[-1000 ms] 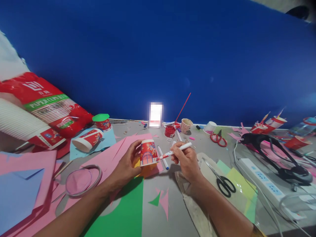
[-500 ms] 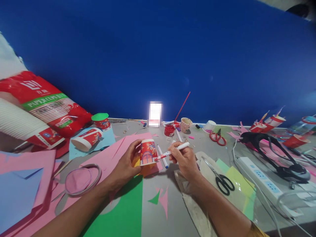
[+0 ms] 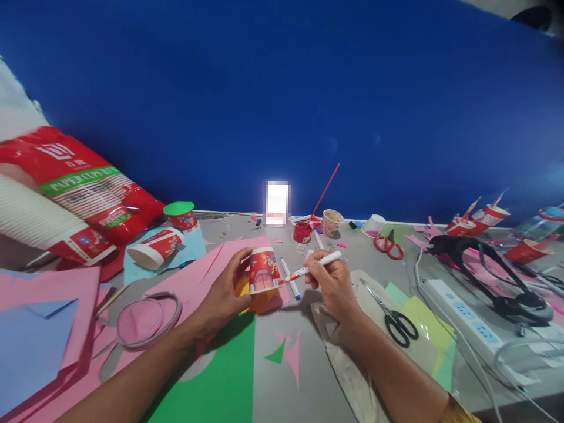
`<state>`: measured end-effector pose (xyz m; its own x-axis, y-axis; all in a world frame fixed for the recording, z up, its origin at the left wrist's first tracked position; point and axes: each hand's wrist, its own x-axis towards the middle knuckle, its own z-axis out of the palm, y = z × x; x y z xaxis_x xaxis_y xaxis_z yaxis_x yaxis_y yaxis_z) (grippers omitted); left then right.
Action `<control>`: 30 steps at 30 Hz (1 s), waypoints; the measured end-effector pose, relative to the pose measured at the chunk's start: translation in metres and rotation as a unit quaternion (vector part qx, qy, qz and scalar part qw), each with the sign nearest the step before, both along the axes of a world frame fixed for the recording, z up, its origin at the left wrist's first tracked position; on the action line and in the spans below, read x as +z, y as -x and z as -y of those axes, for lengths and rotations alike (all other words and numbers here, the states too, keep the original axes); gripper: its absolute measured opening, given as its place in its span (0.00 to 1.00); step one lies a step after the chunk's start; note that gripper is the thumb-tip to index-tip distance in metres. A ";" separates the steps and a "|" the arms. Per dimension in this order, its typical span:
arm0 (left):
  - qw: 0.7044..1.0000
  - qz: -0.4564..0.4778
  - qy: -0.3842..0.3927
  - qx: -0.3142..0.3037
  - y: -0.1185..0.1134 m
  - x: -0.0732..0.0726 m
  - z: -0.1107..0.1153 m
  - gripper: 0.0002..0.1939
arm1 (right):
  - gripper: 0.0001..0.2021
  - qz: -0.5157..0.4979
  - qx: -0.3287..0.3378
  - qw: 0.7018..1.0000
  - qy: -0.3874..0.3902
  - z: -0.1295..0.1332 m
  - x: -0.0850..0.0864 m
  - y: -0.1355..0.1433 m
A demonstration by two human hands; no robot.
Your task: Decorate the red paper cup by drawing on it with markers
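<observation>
A red patterned paper cup (image 3: 263,269), upside down with its wider rim low, is gripped from the left by my left hand (image 3: 231,282). An arch-shaped drawing shows on its side, near the rim. My right hand (image 3: 329,283) is closed round a white marker pen (image 3: 314,266), whose red tip is at the cup's lower right edge; whether it touches I cannot tell. Behind the pen's tip a blue-ended marker (image 3: 291,281) lies on the table. Pink paper (image 3: 207,264) and a green sheet (image 3: 215,370) lie under and near my left arm.
Black-handled scissors (image 3: 400,328) lie on a cloth (image 3: 339,358) beside my right forearm. Farther back stand a red pot (image 3: 302,234) with a stick in it and a speckled cup (image 3: 332,223). A power strip (image 3: 469,323) and cables are on the right, a paper-cup bag (image 3: 83,176) on the left.
My right hand and the marker have shifted slightly right, and the tip has moved a little right along the cup's lower edge. My left hand holds the cup almost still.
</observation>
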<state>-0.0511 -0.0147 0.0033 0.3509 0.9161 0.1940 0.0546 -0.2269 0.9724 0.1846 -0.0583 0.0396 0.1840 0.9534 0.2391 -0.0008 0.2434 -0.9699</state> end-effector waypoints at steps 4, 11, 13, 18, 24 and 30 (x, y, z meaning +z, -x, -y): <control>0.996 -0.068 -0.049 0.021 0.003 -0.005 0.000 0.44 | 0.16 0.004 -0.002 1.000 -0.013 0.001 0.000 0.002; 0.983 -0.126 -0.123 0.044 0.001 0.002 0.008 0.42 | 0.11 0.079 0.002 0.995 -0.058 0.012 -0.002 0.009; 0.977 -0.144 -0.150 0.049 0.001 0.003 0.009 0.40 | 0.09 0.123 0.006 0.987 -0.099 0.016 -0.004 0.011; 0.941 -0.199 -0.263 0.082 0.001 0.002 0.007 0.41 | 0.07 0.203 0.013 0.962 -0.185 0.024 -0.001 0.015; 0.898 -0.283 -0.320 0.104 0.002 0.006 0.006 0.41 | 0.09 0.257 0.013 0.947 -0.192 0.025 0.005 0.016; 0.884 -0.313 -0.331 0.108 0.002 0.006 0.007 0.41 | 0.09 0.283 0.033 0.939 -0.194 0.023 0.004 0.016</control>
<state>-0.0535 -0.0221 0.0090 0.4102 0.7338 0.5415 0.6467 -0.6527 0.3947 0.1689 -0.0814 0.0435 -0.1340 0.7799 0.6114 0.4600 0.5954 -0.6587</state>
